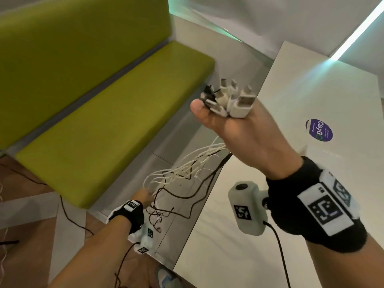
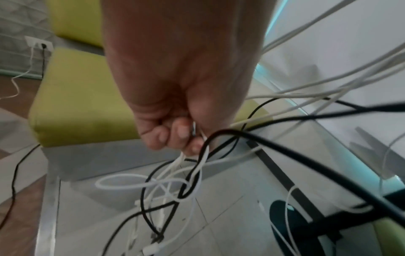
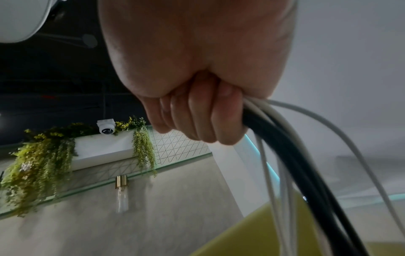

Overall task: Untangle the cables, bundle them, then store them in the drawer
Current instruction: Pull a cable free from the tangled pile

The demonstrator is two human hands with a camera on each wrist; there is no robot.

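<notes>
My right hand is raised beside the white table and grips several white and black cables in a fist, their USB plug ends sticking up out of it. The cables hang down and left toward the floor. Lower down, my left hand pinches a few white strands with curled fingers. Below it the cable ends dangle in a loose black and white tangle. In the right wrist view the fist closes round the cable bundle. No drawer is in view.
A green upholstered bench runs along the left. A white table with a round sticker stands to the right. Wrist camera leads trail over the tiled and wooden floor. A wall socket has cables plugged in.
</notes>
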